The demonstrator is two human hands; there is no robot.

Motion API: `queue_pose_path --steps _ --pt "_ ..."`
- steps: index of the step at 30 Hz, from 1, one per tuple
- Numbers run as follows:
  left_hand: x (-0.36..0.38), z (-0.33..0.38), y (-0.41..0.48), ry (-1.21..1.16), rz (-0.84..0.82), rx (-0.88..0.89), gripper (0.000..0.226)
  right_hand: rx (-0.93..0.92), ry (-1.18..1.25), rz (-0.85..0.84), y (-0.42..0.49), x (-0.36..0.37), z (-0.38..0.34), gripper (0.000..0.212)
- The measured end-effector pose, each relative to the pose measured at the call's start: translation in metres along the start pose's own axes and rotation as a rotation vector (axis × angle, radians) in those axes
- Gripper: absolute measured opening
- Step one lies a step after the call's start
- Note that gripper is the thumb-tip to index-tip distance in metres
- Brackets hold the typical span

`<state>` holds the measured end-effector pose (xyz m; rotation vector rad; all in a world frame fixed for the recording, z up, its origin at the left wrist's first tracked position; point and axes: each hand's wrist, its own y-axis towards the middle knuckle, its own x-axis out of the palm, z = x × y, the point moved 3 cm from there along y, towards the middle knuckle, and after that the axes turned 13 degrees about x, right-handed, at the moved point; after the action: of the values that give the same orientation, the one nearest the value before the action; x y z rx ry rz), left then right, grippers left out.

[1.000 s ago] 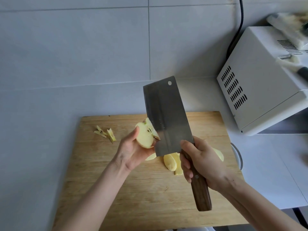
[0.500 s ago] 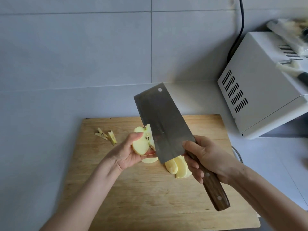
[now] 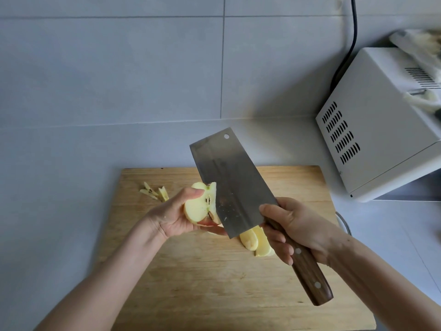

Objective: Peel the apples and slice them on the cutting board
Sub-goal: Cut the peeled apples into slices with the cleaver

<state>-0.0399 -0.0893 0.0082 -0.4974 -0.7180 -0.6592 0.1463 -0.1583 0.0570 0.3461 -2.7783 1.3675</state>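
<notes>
The left hand (image 3: 176,219) cups an apple half (image 3: 196,209) above the cutting board (image 3: 214,283), with its fingers curled beneath and the thumb on top. The knife (image 3: 233,187) edge meets the core just right of that thumb (seeds showing). The blade's long axis slants away and to the left. The right hand (image 3: 298,230) has its fingers clamped on the handle, probably ready to cut out the core.

The cleaver (image 3: 232,185) has tilted, top leaning left and handle swung toward lower right; the left hand's (image 3: 175,217) thumb now lies across the apple half's (image 3: 196,209) top.
</notes>
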Motion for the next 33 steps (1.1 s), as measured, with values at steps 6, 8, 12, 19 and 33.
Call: queue_pose_path --steps 6,8,12,19,33 --pt "-0.002 -0.008 0.005 -0.120 0.185 0.075 0.068 -0.027 0.071 0.027 0.001 0.007 -0.004 0.021" --pt "-0.007 -0.006 0.007 -0.133 0.228 0.114 0.065 -0.070 0.048 0.110 -0.001 0.004 -0.008 0.022" --pt "-0.038 0.005 0.002 -0.192 0.364 0.274 0.085 -0.203 0.017 0.348 -0.013 -0.021 -0.022 0.020" --pt "-0.037 0.005 0.014 -0.225 0.155 0.396 0.086 -0.703 -0.728 0.709 -0.012 0.016 -0.011 0.026" --pt "-0.037 -0.023 0.024 -0.198 0.060 0.407 0.068 -0.960 -1.151 0.826 0.007 0.026 0.020 0.014"
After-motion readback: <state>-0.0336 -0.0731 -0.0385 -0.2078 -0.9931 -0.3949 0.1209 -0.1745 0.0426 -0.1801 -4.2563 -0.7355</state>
